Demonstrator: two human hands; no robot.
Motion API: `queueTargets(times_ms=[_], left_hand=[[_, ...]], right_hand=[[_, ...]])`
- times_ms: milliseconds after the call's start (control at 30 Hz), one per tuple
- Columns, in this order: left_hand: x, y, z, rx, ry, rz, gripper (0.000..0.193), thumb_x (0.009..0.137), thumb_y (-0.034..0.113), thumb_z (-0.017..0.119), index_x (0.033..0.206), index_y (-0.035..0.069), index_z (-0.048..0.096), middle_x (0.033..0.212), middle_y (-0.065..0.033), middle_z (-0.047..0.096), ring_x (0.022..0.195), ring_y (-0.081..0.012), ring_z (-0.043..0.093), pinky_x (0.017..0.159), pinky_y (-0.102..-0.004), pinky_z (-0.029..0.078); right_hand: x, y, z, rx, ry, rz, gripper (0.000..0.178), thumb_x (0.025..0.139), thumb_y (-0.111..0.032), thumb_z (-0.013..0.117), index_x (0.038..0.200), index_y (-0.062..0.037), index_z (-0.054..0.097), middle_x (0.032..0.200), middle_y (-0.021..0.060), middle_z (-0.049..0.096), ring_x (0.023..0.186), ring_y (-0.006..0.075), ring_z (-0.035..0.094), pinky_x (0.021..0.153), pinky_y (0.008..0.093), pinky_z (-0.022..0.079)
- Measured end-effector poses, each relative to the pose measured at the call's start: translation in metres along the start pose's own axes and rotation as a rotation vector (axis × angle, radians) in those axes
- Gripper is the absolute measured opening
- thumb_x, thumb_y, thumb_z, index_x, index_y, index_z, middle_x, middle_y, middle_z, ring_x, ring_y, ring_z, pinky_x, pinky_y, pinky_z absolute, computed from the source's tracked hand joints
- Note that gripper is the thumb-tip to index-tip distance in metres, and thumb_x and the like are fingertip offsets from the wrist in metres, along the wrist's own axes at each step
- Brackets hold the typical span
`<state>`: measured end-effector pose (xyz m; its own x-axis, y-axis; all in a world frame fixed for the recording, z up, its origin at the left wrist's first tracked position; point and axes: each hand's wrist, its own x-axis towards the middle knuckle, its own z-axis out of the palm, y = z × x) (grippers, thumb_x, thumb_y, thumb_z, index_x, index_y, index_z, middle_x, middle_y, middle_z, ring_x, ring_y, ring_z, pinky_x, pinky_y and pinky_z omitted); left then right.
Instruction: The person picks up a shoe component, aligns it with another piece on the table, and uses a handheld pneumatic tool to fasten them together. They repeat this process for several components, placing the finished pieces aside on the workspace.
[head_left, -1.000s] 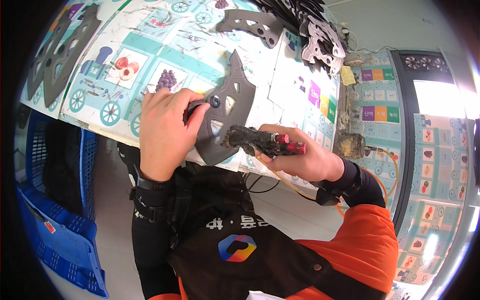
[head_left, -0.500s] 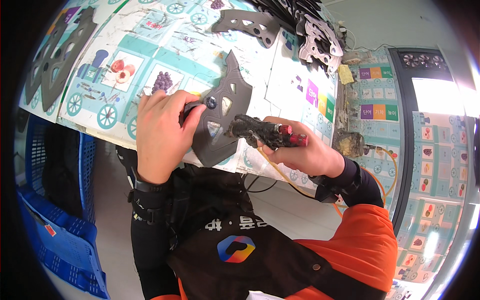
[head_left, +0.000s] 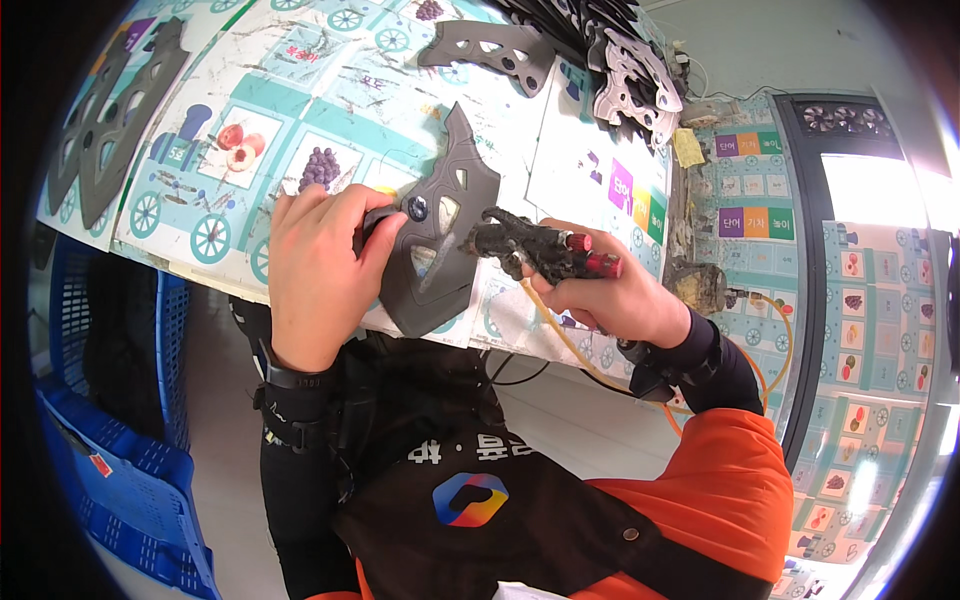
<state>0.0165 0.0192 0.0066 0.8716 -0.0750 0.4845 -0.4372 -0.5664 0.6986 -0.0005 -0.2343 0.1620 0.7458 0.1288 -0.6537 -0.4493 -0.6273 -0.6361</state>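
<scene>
A dark grey moulded plastic panel [head_left: 462,190] with several cut-outs stands over the near edge of the patterned table, its pointed tip toward the far side. My left hand [head_left: 322,265] pinches the panel's left side between thumb and fingers, next to a round dark stud [head_left: 416,208]. In my right hand [head_left: 622,292] is a grimy black handheld spray-gun-like tool [head_left: 515,243] with two red knobs. The tool's dark front end points at the panel's right edge. A yellow hose [head_left: 545,318] runs down from near the right hand; its joint is hidden by the fingers.
Another grey panel [head_left: 490,48] lies farther back, beside a heap of similar panels [head_left: 635,85]. Two more panels [head_left: 125,120] rest at the far left of the table [head_left: 270,100]. Blue plastic baskets [head_left: 125,450] stand below at the left. A dark-framed door [head_left: 795,270] is at the right.
My right hand has drawn the tool slightly right, away from the panel, and turned it a little. My left hand keeps its pinch on the panel, which has shifted only slightly.
</scene>
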Motion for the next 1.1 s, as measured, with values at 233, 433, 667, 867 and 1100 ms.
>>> queueTargets(times_ms=[233, 433, 667, 867, 1100], left_hand=[[0.0, 0.002, -0.001, -0.001, 0.0, -0.006, 0.016, 0.088, 0.016, 0.087, 0.099, 0.011, 0.076, 0.076, -0.0014, 0.065, 0.077, -0.0235, 0.059, 0.076, -0.0382, 0.043], [0.0, 0.002, -0.001, 0.003, 0.005, 0.001, 0.017, 0.088, 0.014, 0.087, 0.1, 0.011, 0.076, 0.076, -0.002, 0.065, 0.077, -0.0247, 0.059, 0.075, -0.0386, 0.043], [0.001, 0.003, -0.001, 0.0, -0.007, -0.011, 0.017, 0.088, 0.014, 0.087, 0.099, 0.01, 0.075, 0.077, -0.003, 0.067, 0.078, -0.0256, 0.059, 0.077, -0.0388, 0.043], [0.001, 0.004, -0.003, 0.004, -0.008, -0.016, 0.017, 0.088, 0.013, 0.087, 0.099, 0.01, 0.075, 0.078, -0.0024, 0.068, 0.078, -0.0253, 0.059, 0.077, -0.039, 0.043], [0.002, 0.003, -0.002, 0.002, -0.003, -0.005, 0.017, 0.087, 0.012, 0.087, 0.099, 0.01, 0.076, 0.078, -0.0015, 0.068, 0.077, -0.0245, 0.059, 0.077, -0.0387, 0.044]], right_hand=[[0.004, 0.007, -0.01, 0.021, 0.001, 0.012, 0.05, 0.094, -0.005, 0.07, 0.142, 0.0054, 0.06, 0.1, 0.0014, 0.071, 0.08, 0.0089, 0.06, 0.074, 0.0276, 0.051], [0.007, 0.006, -0.015, 0.105, 0.014, -0.01, 0.036, 0.094, -0.005, 0.069, 0.129, 0.0011, 0.065, 0.095, -0.0001, 0.068, 0.078, 0.0071, 0.058, 0.069, 0.0263, 0.047], [0.01, 0.0, -0.019, 0.108, 0.037, -0.032, 0.025, 0.087, 0.001, 0.064, 0.111, -0.0051, 0.066, 0.085, -0.0024, 0.062, 0.07, 0.0056, 0.051, 0.061, 0.0258, 0.039], [0.015, 0.007, -0.021, 0.007, 0.056, -0.172, 0.027, 0.084, 0.002, 0.064, 0.109, -0.0051, 0.066, 0.085, -0.0026, 0.061, 0.07, 0.0053, 0.051, 0.058, 0.0252, 0.038], [0.026, 0.017, -0.029, -0.212, 0.048, -0.452, 0.025, 0.081, 0.004, 0.064, 0.105, -0.0052, 0.066, 0.085, -0.0033, 0.063, 0.066, 0.0042, 0.051, 0.055, 0.0243, 0.036]])
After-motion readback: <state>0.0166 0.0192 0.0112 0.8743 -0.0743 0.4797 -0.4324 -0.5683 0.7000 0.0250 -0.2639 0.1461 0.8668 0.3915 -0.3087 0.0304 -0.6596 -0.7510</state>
